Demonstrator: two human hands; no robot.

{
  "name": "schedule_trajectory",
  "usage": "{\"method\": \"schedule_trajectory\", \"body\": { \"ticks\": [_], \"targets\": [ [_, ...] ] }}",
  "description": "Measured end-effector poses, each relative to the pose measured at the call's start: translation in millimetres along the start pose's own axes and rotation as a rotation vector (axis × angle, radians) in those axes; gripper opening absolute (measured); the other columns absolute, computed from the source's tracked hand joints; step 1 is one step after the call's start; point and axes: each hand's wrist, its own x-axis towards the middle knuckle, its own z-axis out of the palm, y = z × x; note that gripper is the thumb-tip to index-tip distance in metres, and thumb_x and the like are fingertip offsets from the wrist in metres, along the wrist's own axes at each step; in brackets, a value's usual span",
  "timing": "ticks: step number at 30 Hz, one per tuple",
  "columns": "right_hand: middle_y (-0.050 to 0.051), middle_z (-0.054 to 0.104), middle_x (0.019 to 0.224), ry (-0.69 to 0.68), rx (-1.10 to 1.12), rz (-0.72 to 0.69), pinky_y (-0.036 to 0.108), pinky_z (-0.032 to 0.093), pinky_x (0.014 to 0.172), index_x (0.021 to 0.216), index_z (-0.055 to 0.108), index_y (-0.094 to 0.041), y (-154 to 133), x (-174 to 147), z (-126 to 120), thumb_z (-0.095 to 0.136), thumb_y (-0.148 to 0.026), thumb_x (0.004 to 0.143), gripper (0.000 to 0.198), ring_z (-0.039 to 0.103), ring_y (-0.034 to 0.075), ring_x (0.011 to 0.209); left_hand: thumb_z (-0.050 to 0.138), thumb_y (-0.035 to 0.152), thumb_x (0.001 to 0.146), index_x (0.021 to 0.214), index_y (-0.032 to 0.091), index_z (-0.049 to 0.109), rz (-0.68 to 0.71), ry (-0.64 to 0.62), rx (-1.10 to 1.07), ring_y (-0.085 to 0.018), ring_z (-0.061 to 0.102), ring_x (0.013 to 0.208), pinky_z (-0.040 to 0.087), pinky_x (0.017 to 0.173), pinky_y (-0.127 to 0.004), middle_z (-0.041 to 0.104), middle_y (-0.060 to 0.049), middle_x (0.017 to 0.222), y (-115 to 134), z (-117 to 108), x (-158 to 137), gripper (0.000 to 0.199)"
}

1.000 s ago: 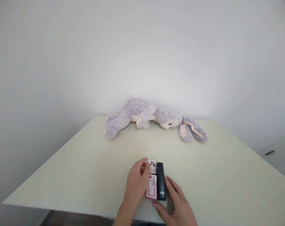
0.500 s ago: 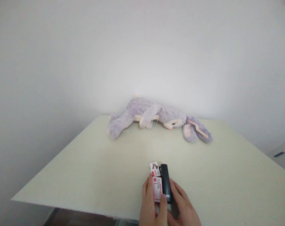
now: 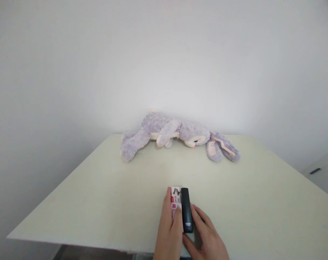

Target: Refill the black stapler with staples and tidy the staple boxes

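Note:
A black stapler [image 3: 187,211] lies lengthwise near the front of the table. Along its left side sit two small white-and-red boxes in line, a far box [image 3: 176,194] with a stapler picture and a near box [image 3: 176,206]. My left hand [image 3: 169,225] presses along the left side of both boxes, its thumb lying over the near one and hiding most of it. My right hand [image 3: 207,233] is curved around the stapler's right side and near end, fingers touching it and thumb by the end.
A lavender plush rabbit [image 3: 169,128] lies on its side at the back of the pale table [image 3: 112,195], against the white wall [image 3: 164,61]. The table's front edge is just under my hands. A dark handle [image 3: 315,170] shows at the far right.
My left hand has slid forward along the boxes, its fingertips now beside the far box and its thumb over the near one. The boxes now line up straighter against the stapler. The view shifted slightly.

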Motion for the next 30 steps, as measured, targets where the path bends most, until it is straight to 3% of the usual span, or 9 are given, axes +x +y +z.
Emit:
{"method": "schedule_trajectory", "body": {
  "ticks": [4, 9, 14, 19, 23, 27, 30],
  "targets": [
    [0.008, 0.049, 0.156, -0.015, -0.003, 0.014, 0.04, 0.048, 0.115, 0.158, 0.039, -0.026, 1, -1, -1, 0.064, -0.029, 0.089, 0.074, 0.047, 0.029, 0.144, 0.031, 0.038, 0.103, 0.164, 0.022, 0.008, 0.0, 0.006, 0.05, -0.021, 0.012, 0.158, 0.015, 0.13, -0.044, 0.011, -0.003, 0.172, -8, 5, -3, 0.067],
    [0.009, 0.049, 0.157, -0.039, -0.022, 0.006, 0.041, 0.045, 0.117, 0.158, 0.039, -0.022, -3, -1, -2, 0.063, -0.03, 0.09, 0.072, 0.044, 0.029, 0.146, 0.033, 0.036, 0.102, 0.164, 0.021, -0.002, -0.002, -0.109, 0.077, -0.019, 0.008, 0.158, 0.015, 0.13, -0.038, 0.01, 0.0, 0.172, -18, -3, -12, 0.074],
    [0.01, 0.046, 0.158, -0.036, -0.007, -0.023, 0.042, 0.044, 0.118, 0.159, 0.036, -0.02, -6, 0, -3, 0.062, -0.021, 0.088, 0.076, 0.041, 0.028, 0.148, 0.04, 0.024, 0.094, 0.163, 0.013, 0.009, -0.043, -0.084, -0.084, -0.017, 0.01, 0.158, 0.009, 0.13, -0.034, 0.01, -0.003, 0.172, -16, 1, -21, 0.077],
    [0.012, 0.04, 0.162, -0.064, 0.003, -0.03, 0.046, 0.04, 0.121, 0.161, 0.031, -0.02, -4, -1, -10, 0.059, -0.018, 0.088, 0.078, 0.038, 0.028, 0.15, 0.048, 0.025, 0.089, 0.163, 0.01, 0.012, -0.094, -0.023, -0.2, -0.018, 0.014, 0.158, 0.013, 0.128, -0.028, 0.014, -0.005, 0.171, -9, 16, -23, 0.083],
    [0.01, 0.043, 0.16, -0.064, -0.141, -0.075, 0.068, 0.015, 0.124, 0.162, 0.027, -0.027, 14, -6, -30, 0.063, -0.025, 0.091, 0.08, 0.032, 0.034, 0.152, 0.05, 0.025, 0.087, 0.164, 0.01, 0.006, -0.109, -0.095, -0.228, -0.017, 0.012, 0.158, 0.01, 0.128, -0.026, 0.013, -0.004, 0.172, 2, 34, -26, 0.089],
    [0.01, 0.041, 0.161, -0.072, -0.244, -0.098, 0.065, 0.009, 0.126, 0.162, 0.026, -0.03, 50, -10, -70, 0.06, -0.032, 0.095, 0.075, 0.035, 0.031, 0.151, 0.055, 0.022, 0.083, 0.164, 0.018, 0.0, -0.179, -0.22, -0.293, -0.017, 0.009, 0.158, 0.006, 0.127, -0.028, 0.012, -0.001, 0.172, 23, 68, -24, 0.098],
    [0.009, 0.039, 0.162, -0.068, -0.321, -0.088, 0.063, 0.008, 0.126, 0.161, 0.03, -0.031, 86, -12, -104, 0.059, -0.037, 0.097, 0.07, 0.036, 0.029, 0.15, 0.058, 0.021, 0.079, 0.163, 0.019, -0.006, -0.192, -0.329, -0.424, -0.016, 0.01, 0.158, 0.01, 0.126, -0.025, 0.012, -0.001, 0.172, 42, 105, -16, 0.106]
  ]
}}
